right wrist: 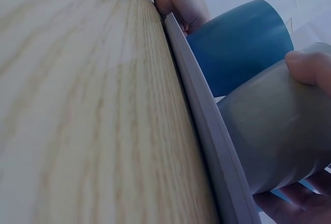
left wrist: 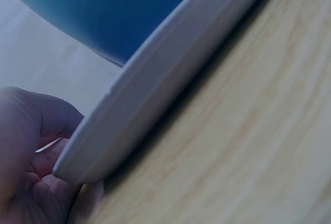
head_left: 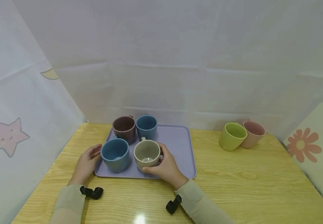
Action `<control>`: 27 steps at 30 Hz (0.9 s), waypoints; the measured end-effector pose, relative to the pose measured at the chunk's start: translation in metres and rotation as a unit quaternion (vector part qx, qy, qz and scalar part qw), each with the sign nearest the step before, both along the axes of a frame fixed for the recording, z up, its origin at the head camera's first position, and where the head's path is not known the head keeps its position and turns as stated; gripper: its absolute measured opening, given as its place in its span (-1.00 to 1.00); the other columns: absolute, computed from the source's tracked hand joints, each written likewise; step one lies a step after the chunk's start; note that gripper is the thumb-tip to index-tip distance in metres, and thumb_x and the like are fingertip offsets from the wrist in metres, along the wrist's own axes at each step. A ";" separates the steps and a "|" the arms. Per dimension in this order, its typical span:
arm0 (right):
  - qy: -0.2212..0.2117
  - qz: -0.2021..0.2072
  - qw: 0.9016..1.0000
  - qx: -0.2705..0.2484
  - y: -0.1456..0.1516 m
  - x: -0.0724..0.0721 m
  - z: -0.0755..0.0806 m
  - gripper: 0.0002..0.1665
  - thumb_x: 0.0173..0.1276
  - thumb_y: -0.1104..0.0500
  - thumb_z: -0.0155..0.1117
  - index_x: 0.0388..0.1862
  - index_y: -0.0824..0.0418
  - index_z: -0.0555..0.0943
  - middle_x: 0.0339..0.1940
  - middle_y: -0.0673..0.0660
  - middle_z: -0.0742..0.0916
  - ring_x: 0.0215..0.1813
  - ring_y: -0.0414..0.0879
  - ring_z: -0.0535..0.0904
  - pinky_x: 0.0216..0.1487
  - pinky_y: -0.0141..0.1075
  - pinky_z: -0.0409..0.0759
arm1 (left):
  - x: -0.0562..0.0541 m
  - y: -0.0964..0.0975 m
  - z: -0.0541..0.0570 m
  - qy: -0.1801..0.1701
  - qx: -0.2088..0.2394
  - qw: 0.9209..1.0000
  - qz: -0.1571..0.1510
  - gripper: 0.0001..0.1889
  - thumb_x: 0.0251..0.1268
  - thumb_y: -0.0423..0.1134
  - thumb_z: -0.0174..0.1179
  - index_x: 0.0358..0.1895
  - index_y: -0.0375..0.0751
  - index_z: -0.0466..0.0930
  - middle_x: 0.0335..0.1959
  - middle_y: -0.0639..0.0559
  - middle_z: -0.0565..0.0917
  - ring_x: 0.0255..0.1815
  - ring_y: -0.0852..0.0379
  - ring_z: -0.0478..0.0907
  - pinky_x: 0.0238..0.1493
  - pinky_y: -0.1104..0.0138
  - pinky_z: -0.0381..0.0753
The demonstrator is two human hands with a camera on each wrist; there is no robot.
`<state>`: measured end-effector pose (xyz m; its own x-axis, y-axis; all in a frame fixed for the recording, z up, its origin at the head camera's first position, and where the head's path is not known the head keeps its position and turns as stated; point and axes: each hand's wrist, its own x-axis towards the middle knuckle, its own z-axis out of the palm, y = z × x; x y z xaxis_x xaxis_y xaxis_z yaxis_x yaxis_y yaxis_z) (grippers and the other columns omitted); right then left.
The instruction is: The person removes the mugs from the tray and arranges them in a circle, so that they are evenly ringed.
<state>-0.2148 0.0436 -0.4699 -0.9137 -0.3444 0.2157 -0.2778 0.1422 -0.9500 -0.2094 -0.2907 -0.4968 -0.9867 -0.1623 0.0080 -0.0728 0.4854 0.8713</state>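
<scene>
On a lilac tray (head_left: 175,149), a beige mug (head_left: 147,160) stands upright near the front edge, its handle pointing to the back. My right hand (head_left: 165,165) grips this mug from the right, thumb at the front and fingers around the far side. Left of it is a blue mug (head_left: 115,155), also upright. My left hand (head_left: 87,163) lies beside that blue mug at the tray's left edge, fingers loosely bent and fingertips close to the mug. The left wrist view shows this hand (left wrist: 31,157) right at the tray corner, partly behind the rim.
Behind, on the same tray, stand a brown mug (head_left: 124,129) and a second blue mug (head_left: 147,127). To the far right on the wooden table (head_left: 234,183), a green mug (head_left: 232,137) and a pink mug (head_left: 252,134) sit near the white cloth backdrop (head_left: 164,87).
</scene>
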 end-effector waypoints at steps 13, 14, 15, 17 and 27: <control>-0.001 -0.008 1.000 0.000 0.015 0.003 0.006 0.15 -0.14 0.16 0.79 0.45 0.00 0.36 0.31 -0.01 0.56 0.32 -0.04 0.47 0.35 0.02 0.48 | -0.001 0.000 -0.001 -0.006 0.004 1.000 0.002 -0.47 0.62 -0.23 0.01 0.54 -0.30 0.23 0.43 -0.28 0.42 0.39 -0.13 0.43 0.31 0.29 0.52; 0.000 -0.011 1.000 0.003 0.017 0.003 0.007 0.15 -0.14 0.15 0.79 0.44 0.00 0.37 0.30 -0.01 0.56 0.31 -0.05 0.47 0.35 0.01 0.48 | -0.001 0.000 -0.001 -0.006 0.004 1.000 0.003 -0.46 0.62 -0.22 0.01 0.54 -0.29 0.23 0.43 -0.28 0.42 0.40 -0.13 0.43 0.32 0.23 0.51; 0.000 -0.014 1.000 0.006 0.018 0.003 0.008 0.15 -0.15 0.14 0.80 0.44 0.00 0.37 0.29 -0.01 0.56 0.31 -0.06 0.47 0.35 0.01 0.48 | -0.001 0.000 -0.001 -0.007 0.006 1.000 0.003 -0.46 0.62 -0.22 0.01 0.54 -0.29 0.23 0.43 -0.28 0.42 0.40 -0.13 0.43 0.34 0.18 0.49; 0.000 -0.021 1.000 0.008 0.022 0.003 0.009 0.15 -0.16 0.13 0.80 0.44 0.00 0.37 0.28 -0.01 0.57 0.30 -0.06 0.47 0.34 0.01 0.49 | -0.001 0.000 -0.001 -0.007 0.007 1.000 0.003 -0.46 0.62 -0.22 0.01 0.54 -0.29 0.22 0.44 -0.28 0.42 0.40 -0.13 0.42 0.35 0.15 0.48; 0.014 -0.036 0.999 0.001 0.037 0.003 0.015 0.16 -0.20 0.18 0.81 0.43 0.01 0.40 0.29 0.00 0.58 0.30 -0.03 0.48 0.29 0.04 0.55 | -0.002 -0.001 -0.001 -0.006 0.006 1.000 0.002 -0.47 0.62 -0.29 0.00 0.54 -0.32 0.22 0.43 -0.30 0.43 0.40 -0.14 0.43 0.31 0.27 0.52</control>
<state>-0.2119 0.0809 -0.4552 -0.9297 -0.2791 0.2402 -0.2929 0.1650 -0.9418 -0.2110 -0.2917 -0.4977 -0.9860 -0.1669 -0.0060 -0.0857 0.4747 0.8760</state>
